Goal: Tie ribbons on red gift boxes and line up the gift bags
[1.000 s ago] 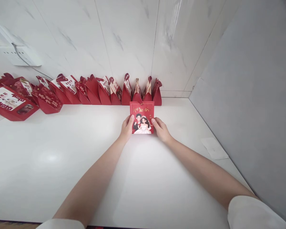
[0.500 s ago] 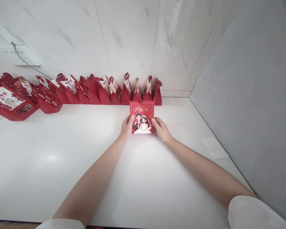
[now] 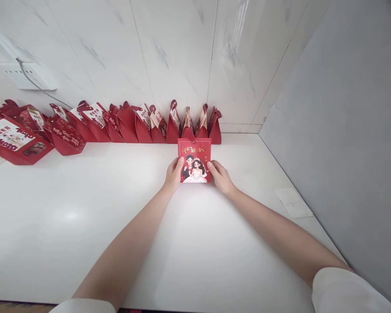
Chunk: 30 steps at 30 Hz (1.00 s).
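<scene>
A square red wedding card or box (image 3: pixel 194 150), with gold lettering and a cartoon bride and groom on its front, is upright before me; its depth is hidden. My left hand (image 3: pixel 175 174) grips its left edge, thumb on the front and fingers mostly behind. On the opposite edge, my right hand (image 3: pixel 220 176) is closed the same way, thumb at the front. Just behind the held piece, several red wedding favor boxes (image 3: pixel 174 130) with loop handles stand in a row.
The favor boxes run left along the tiled wall (image 3: pixel 179 56), with larger ones (image 3: pixel 35 156) at far left. A white paper (image 3: pixel 293 202) lies on the white table (image 3: pixel 84 243) near its right edge, beside a grey panel (image 3: pixel 355 130). A cable (image 3: pixel 42 90) hangs from a wall socket.
</scene>
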Each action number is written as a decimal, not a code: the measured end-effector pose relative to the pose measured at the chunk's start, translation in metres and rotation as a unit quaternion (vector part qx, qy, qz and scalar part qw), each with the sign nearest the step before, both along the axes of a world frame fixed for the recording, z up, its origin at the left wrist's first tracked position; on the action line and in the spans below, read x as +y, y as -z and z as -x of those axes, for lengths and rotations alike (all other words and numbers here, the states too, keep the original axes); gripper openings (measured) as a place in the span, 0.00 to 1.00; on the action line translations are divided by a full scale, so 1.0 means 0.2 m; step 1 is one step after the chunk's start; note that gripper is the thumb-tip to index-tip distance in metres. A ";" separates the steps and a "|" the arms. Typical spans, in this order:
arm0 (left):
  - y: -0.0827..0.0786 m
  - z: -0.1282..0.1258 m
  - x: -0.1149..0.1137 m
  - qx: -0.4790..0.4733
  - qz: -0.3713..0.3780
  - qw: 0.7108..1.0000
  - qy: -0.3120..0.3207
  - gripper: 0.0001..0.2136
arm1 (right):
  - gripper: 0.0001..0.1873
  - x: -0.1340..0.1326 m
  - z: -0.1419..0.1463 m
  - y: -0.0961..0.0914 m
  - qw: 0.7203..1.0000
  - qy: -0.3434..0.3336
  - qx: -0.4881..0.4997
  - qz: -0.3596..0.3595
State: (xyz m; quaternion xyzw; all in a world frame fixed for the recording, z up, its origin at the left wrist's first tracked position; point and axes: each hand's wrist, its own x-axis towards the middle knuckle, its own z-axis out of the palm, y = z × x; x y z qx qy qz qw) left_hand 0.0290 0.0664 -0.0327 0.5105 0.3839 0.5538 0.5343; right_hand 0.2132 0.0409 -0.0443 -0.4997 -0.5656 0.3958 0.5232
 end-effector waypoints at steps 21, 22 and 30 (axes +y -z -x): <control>0.01 0.00 -0.01 0.004 0.008 1.000 0.012 0.24 | 0.25 0.00 0.00 0.00 1.000 0.000 -0.001 -0.004; 0.01 0.00 -0.01 0.007 0.003 1.000 0.001 0.23 | 0.25 0.00 0.00 0.00 1.000 0.001 -0.004 -0.005; -0.12 0.05 0.01 0.005 -0.213 0.974 -0.083 0.23 | 0.21 -0.06 0.03 0.00 0.973 0.038 -0.052 -0.224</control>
